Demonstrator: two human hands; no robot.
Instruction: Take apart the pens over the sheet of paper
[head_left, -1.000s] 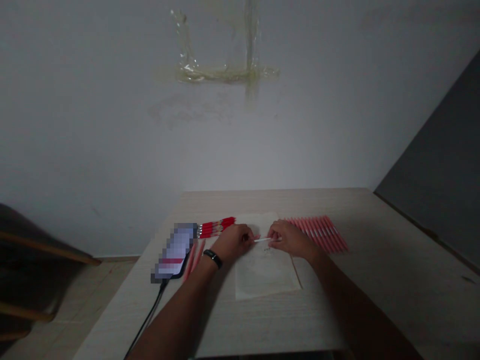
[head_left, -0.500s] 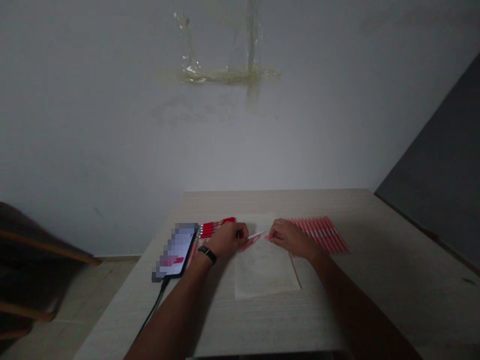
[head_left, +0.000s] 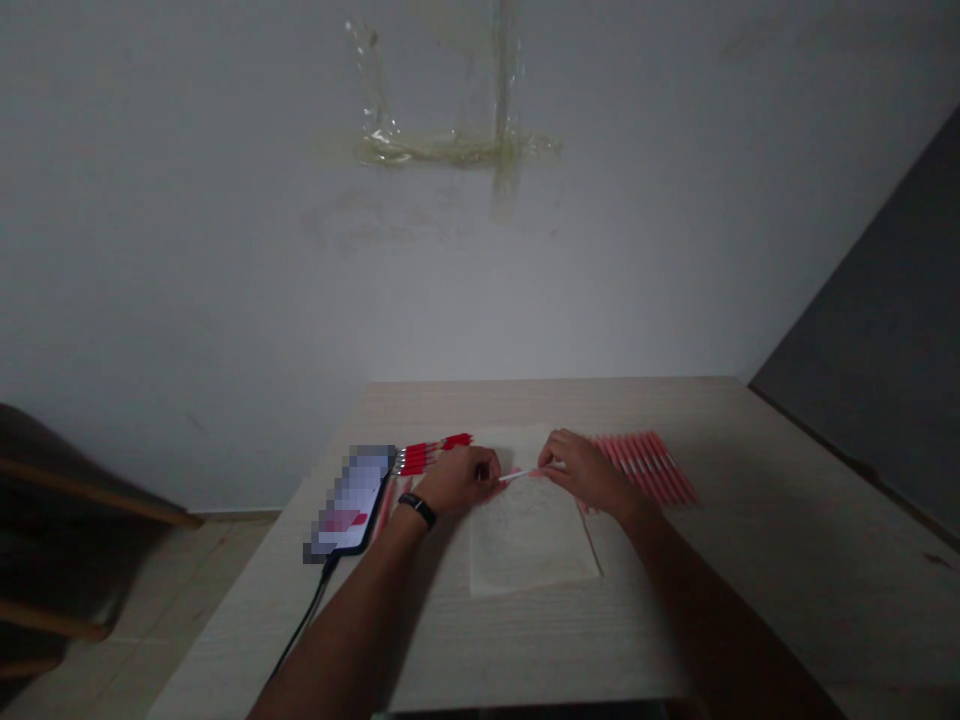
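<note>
My left hand (head_left: 454, 482), with a black band on its wrist, is closed around a red pen part whose end pokes out towards the right. My right hand (head_left: 585, 468) pinches a thin white refill (head_left: 519, 474) that bridges the gap between the two hands. Both hands hover over a sheet of paper (head_left: 529, 535) on the light wooden table (head_left: 750, 560). A bunch of red pens (head_left: 431, 454) lies just behind my left hand. A row of pink pen barrels (head_left: 651, 466) lies beside my right hand.
A phone (head_left: 351, 502) with a lit screen lies left of the pens, its black cable (head_left: 300, 630) running off the table's front-left edge. A few pink pen parts (head_left: 388, 500) lie between phone and wrist. A dark chair (head_left: 60, 540) stands at left; a wall rises behind.
The hands drew slightly apart half a second ago, then came back together, with the white refill now held level between them. My left hand has shifted a little to the left.
</note>
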